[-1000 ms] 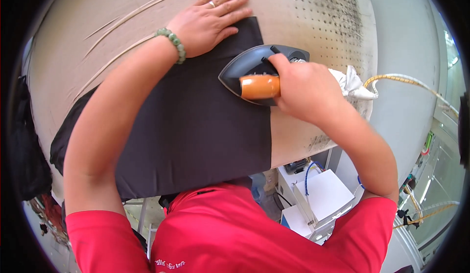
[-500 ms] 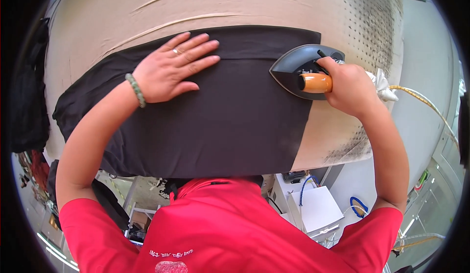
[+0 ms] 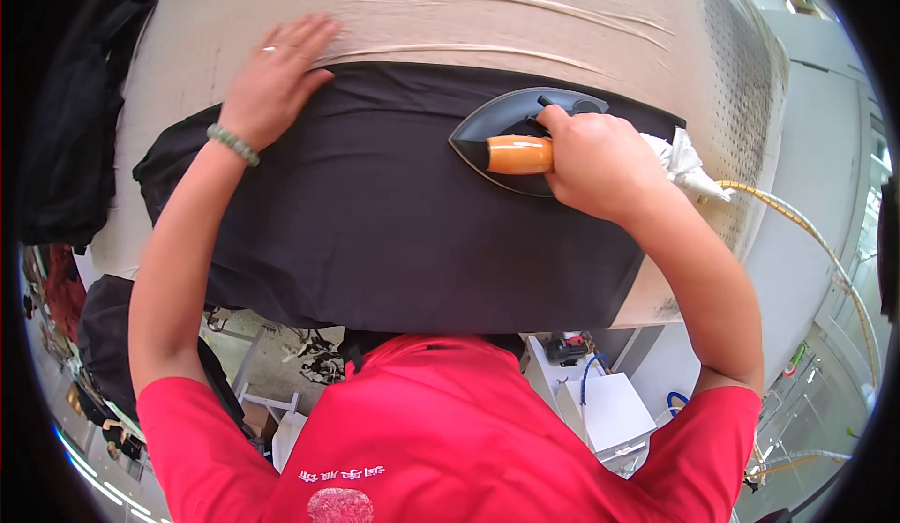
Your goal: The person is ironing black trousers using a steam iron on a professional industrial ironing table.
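A black garment (image 3: 403, 232) is spread over a beige padded ironing table (image 3: 375, 7). My right hand (image 3: 605, 162) grips the orange handle of a steam iron (image 3: 497, 120), whose soleplate rests on the right part of the cloth with its tip pointing left. My left hand (image 3: 272, 82) is slightly blurred, with its fingers stretched out. It lies at the cloth's far left edge, fingertips over the beige cover. The cloth is wrinkled near this hand and smoother around the iron.
A yellow-wrapped hose (image 3: 806, 218) runs from the white cloth (image 3: 689, 167) behind the iron off to the right. Dark fabric (image 3: 70, 148) hangs over the table's left side. Below the near edge stand a white box (image 3: 609, 410) and a metal frame (image 3: 267, 396).
The iron in my right hand has slid left from the garment's right edge onto the cloth. My left hand has moved left and away from me, toward the far edge.
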`<state>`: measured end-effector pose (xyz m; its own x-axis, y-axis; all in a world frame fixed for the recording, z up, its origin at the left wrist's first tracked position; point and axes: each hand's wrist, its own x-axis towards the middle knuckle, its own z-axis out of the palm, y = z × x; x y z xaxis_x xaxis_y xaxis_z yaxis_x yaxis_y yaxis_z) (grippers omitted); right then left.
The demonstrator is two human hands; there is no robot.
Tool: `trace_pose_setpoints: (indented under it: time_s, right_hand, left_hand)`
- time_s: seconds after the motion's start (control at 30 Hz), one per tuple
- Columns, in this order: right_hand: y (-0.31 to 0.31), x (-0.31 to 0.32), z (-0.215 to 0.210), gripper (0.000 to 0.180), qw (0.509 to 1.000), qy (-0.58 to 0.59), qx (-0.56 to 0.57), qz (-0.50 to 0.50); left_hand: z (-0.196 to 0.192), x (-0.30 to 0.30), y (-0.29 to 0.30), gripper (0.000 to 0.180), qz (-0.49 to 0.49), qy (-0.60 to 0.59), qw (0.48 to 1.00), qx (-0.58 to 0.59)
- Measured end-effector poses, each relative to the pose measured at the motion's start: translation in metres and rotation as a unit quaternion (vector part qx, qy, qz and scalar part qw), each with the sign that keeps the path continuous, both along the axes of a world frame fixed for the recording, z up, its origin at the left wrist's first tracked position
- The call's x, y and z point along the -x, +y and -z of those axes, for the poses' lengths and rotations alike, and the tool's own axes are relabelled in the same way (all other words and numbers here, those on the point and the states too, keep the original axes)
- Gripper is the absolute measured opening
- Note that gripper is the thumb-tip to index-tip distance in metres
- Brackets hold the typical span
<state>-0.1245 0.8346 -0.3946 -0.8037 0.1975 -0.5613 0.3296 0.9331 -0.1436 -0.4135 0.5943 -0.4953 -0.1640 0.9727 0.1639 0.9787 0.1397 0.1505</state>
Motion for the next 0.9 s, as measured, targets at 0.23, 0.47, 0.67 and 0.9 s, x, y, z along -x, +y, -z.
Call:
trace_pose_setpoints:
  time_s: [0.23, 0.47, 0.67, 0.9]
  right_hand:
    - [-0.063, 0.054, 0.003, 0.049, 0.991, 0.069, 0.005, 0.116]
    - [-0.115, 0.002, -0.003, 0.05, 0.985, 0.05, -0.002, 0.168]
    - [-0.083, -0.017, -0.003, 0.039, 0.948, 0.097, -0.065, 0.295]
    - [-0.094, -0.004, -0.003, 0.045, 0.969, 0.055, -0.063, 0.233]
  left_hand:
    - [-0.038, 0.085, -0.23, 0.042, -0.482, -0.1, 0.865, -0.1]
    - [-0.016, 0.09, -0.297, 0.037, -0.498, -0.631, 0.593, 0.038]
    - [-0.009, 0.103, -0.305, 0.032, -0.591, -0.493, 0.637, -0.044]
    - [-0.018, 0.078, -0.292, 0.024, -0.545, -0.541, 0.607, -0.205]
